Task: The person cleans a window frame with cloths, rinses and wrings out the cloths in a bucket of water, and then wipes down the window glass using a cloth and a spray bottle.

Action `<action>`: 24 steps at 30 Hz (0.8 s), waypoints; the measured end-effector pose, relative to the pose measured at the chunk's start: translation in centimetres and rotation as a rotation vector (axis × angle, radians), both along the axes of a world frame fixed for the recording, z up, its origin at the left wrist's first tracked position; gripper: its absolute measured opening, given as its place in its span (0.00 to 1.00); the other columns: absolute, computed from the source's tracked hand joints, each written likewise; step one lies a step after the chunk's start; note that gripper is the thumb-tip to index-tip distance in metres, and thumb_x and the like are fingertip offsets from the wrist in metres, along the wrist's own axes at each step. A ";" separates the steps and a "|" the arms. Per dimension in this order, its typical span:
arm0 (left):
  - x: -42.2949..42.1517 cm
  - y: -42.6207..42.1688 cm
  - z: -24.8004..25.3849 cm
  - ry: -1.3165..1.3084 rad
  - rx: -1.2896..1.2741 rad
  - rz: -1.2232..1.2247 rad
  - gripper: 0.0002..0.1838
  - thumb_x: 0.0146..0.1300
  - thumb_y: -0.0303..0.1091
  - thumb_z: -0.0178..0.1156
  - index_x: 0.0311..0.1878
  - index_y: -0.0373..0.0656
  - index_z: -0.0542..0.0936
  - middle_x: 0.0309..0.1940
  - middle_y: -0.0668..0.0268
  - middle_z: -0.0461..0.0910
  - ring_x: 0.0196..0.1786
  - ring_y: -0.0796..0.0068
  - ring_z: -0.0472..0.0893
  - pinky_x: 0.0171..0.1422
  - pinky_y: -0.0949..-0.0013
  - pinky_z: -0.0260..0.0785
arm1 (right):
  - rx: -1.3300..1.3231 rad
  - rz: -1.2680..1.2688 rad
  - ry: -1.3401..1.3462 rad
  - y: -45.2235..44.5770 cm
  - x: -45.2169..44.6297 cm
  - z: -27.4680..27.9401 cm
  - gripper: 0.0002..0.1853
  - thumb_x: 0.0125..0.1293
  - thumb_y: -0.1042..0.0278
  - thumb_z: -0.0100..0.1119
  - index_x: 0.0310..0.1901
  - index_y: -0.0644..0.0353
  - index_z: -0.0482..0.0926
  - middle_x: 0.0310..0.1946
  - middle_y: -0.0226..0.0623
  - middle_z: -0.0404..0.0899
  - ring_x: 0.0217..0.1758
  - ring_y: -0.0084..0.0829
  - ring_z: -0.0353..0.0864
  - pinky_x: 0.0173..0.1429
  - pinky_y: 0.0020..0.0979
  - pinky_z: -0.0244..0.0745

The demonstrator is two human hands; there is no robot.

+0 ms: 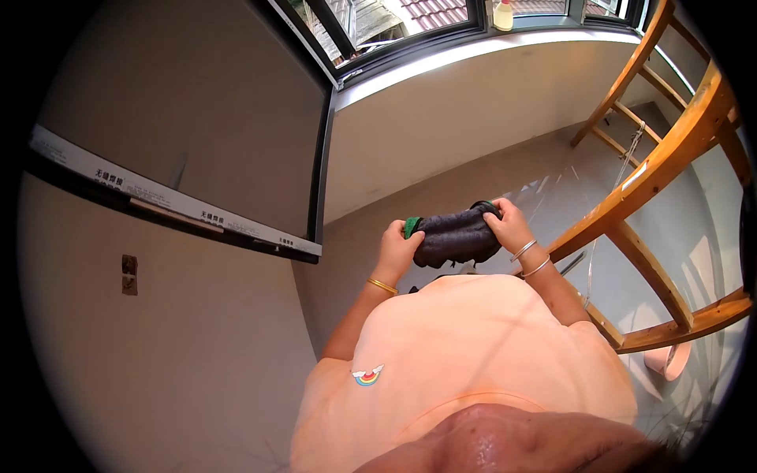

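Both hands hold a dark, puffy fabric piece with green edging, stretched between them in front of the body. My left hand is closed on its left end, beside a bright green patch, with the thumb on top. The other end is pinched in my right hand, near a narrow green edge. Soft folds run lengthwise along the fabric, and its lower edge looks uneven. What kind of article it is, I cannot make out. My fingers underneath are hidden.
A wooden ladder frame stands close on the right, with string tied to it. A large window sash with labelled edge juts out at the left. A bottle sits on the sill. A pink bucket is on the grey floor.
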State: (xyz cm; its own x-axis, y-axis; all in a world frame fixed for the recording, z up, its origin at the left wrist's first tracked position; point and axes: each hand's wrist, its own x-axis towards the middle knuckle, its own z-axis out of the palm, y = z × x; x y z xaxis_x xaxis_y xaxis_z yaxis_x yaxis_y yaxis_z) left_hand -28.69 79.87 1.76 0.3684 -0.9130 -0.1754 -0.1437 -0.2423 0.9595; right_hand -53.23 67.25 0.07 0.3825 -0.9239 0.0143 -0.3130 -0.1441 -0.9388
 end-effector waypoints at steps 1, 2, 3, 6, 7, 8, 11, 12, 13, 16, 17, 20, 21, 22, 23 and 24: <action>0.7 -2.0 -0.3 0.047 0.043 0.087 0.13 0.61 0.29 0.64 0.46 0.33 0.76 0.36 0.62 0.82 0.36 0.76 0.82 0.40 0.72 0.77 | -0.106 -0.029 0.072 -1.6 0.2 0.9 0.14 0.64 0.64 0.60 0.43 0.68 0.78 0.35 0.55 0.82 0.40 0.48 0.84 0.47 0.39 0.77; 1.1 -3.5 -0.1 0.052 0.055 0.093 0.13 0.61 0.29 0.64 0.46 0.33 0.76 0.36 0.62 0.82 0.36 0.76 0.82 0.40 0.72 0.77 | -0.095 -0.022 0.077 -2.8 0.2 1.3 0.14 0.64 0.64 0.60 0.43 0.68 0.78 0.35 0.55 0.82 0.40 0.48 0.84 0.47 0.39 0.77; 1.6 -5.3 0.1 0.041 0.144 0.100 0.13 0.62 0.28 0.63 0.46 0.33 0.75 0.35 0.62 0.82 0.35 0.75 0.83 0.38 0.71 0.78 | -0.117 -0.063 0.087 -4.3 0.2 1.4 0.13 0.65 0.64 0.59 0.43 0.68 0.78 0.35 0.57 0.82 0.39 0.51 0.83 0.46 0.40 0.77; 3.0 -10.4 -1.4 0.134 0.226 0.134 0.10 0.66 0.30 0.61 0.45 0.35 0.75 0.34 0.63 0.81 0.33 0.74 0.83 0.35 0.68 0.80 | -0.149 -0.133 0.085 -8.4 -0.2 2.0 0.13 0.69 0.63 0.56 0.43 0.67 0.77 0.34 0.59 0.80 0.38 0.55 0.82 0.43 0.42 0.76; 3.7 -12.2 -1.9 0.267 0.273 0.087 0.09 0.69 0.33 0.59 0.45 0.38 0.76 0.35 0.64 0.81 0.33 0.75 0.83 0.36 0.68 0.79 | -0.170 -0.222 0.105 -9.7 -0.7 1.8 0.13 0.69 0.63 0.56 0.43 0.67 0.77 0.34 0.59 0.81 0.38 0.55 0.82 0.43 0.42 0.76; 4.3 -13.9 -2.3 0.397 0.318 0.039 0.08 0.71 0.36 0.58 0.45 0.41 0.76 0.35 0.66 0.81 0.33 0.76 0.82 0.36 0.69 0.78 | -0.191 -0.312 0.122 -10.7 -1.4 1.9 0.13 0.69 0.63 0.56 0.43 0.67 0.77 0.34 0.58 0.81 0.38 0.56 0.81 0.43 0.41 0.76; 4.7 -20.0 -2.5 0.553 0.230 -0.011 0.08 0.74 0.36 0.54 0.44 0.43 0.77 0.36 0.67 0.82 0.36 0.77 0.82 0.41 0.71 0.78 | -0.169 -0.470 0.180 -13.4 -4.9 1.7 0.13 0.71 0.62 0.57 0.45 0.66 0.77 0.33 0.53 0.81 0.37 0.45 0.82 0.46 0.38 0.76; 4.5 -21.9 -2.0 0.626 0.177 -0.015 0.07 0.74 0.35 0.54 0.44 0.43 0.77 0.36 0.68 0.82 0.37 0.77 0.82 0.42 0.72 0.77 | -0.155 -0.501 0.144 -13.7 -5.9 1.7 0.14 0.71 0.62 0.57 0.46 0.66 0.77 0.34 0.50 0.82 0.38 0.41 0.82 0.48 0.36 0.76; 4.3 -23.8 -1.7 0.612 0.116 -0.091 0.07 0.74 0.35 0.54 0.45 0.43 0.77 0.36 0.70 0.81 0.38 0.82 0.81 0.44 0.74 0.76 | -0.233 -0.619 0.151 -13.8 -6.2 1.7 0.14 0.72 0.62 0.57 0.46 0.66 0.77 0.35 0.46 0.82 0.39 0.37 0.81 0.50 0.35 0.75; 2.9 -29.8 -1.4 0.578 -0.077 -0.340 0.08 0.73 0.36 0.56 0.46 0.42 0.78 0.34 0.72 0.79 0.35 0.85 0.76 0.40 0.76 0.71 | -0.447 -0.868 0.107 -13.7 -6.7 0.8 0.15 0.72 0.64 0.58 0.50 0.68 0.74 0.42 0.40 0.81 0.45 0.32 0.79 0.54 0.32 0.75; 2.3 -32.0 -1.4 0.526 -0.027 -0.371 0.10 0.72 0.36 0.57 0.46 0.40 0.79 0.32 0.72 0.79 0.33 0.85 0.74 0.38 0.76 0.68 | -0.427 -0.884 0.141 -15.1 -7.3 -1.2 0.15 0.72 0.65 0.58 0.52 0.68 0.73 0.42 0.40 0.81 0.45 0.31 0.79 0.54 0.32 0.75; 2.6 -39.1 -3.9 0.076 0.091 -0.598 0.11 0.71 0.36 0.59 0.44 0.36 0.80 0.30 0.69 0.80 0.33 0.82 0.75 0.39 0.74 0.69 | -0.083 -0.979 -0.040 -17.4 -9.1 -2.4 0.18 0.70 0.68 0.60 0.56 0.67 0.70 0.41 0.38 0.80 0.45 0.26 0.78 0.54 0.28 0.74; 2.3 -41.0 -3.9 0.037 0.036 -0.637 0.13 0.69 0.37 0.60 0.42 0.33 0.80 0.29 0.66 0.80 0.34 0.78 0.77 0.42 0.71 0.71 | -0.047 -1.078 -0.008 -18.4 -8.4 0.2 0.18 0.69 0.70 0.61 0.56 0.67 0.69 0.41 0.36 0.79 0.44 0.23 0.77 0.53 0.26 0.73; 2.1 -43.0 -4.0 0.008 0.007 -0.664 0.14 0.70 0.37 0.59 0.43 0.33 0.80 0.30 0.63 0.81 0.35 0.76 0.78 0.44 0.69 0.72 | 0.002 -1.178 0.024 -19.1 -7.9 2.0 0.19 0.69 0.72 0.61 0.57 0.67 0.69 0.40 0.35 0.78 0.43 0.21 0.76 0.52 0.24 0.72; 2.1 -44.6 -2.0 -0.027 -0.007 -0.707 0.14 0.70 0.37 0.59 0.43 0.33 0.80 0.31 0.62 0.82 0.35 0.75 0.78 0.44 0.68 0.72 | -0.053 -1.195 -0.017 -19.9 -7.9 2.4 0.19 0.68 0.73 0.61 0.57 0.67 0.69 0.41 0.34 0.78 0.43 0.20 0.75 0.51 0.23 0.72; 2.2 -46.4 -0.2 -0.061 -0.022 -0.748 0.14 0.70 0.37 0.59 0.43 0.33 0.79 0.31 0.61 0.82 0.35 0.74 0.78 0.45 0.68 0.72 | -0.108 -1.209 -0.057 -20.6 -7.9 2.8 0.18 0.68 0.74 0.62 0.57 0.67 0.70 0.41 0.33 0.77 0.42 0.18 0.74 0.51 0.21 0.71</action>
State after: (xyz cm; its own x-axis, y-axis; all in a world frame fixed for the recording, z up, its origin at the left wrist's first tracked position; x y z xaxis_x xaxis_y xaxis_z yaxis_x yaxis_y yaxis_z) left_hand -26.52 33.45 1.52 -0.3436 -0.9265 -0.1533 -0.3157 -0.0398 0.9480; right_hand -61.12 46.65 2.89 -0.7286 -0.6773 0.1018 -0.2585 0.1342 -0.9566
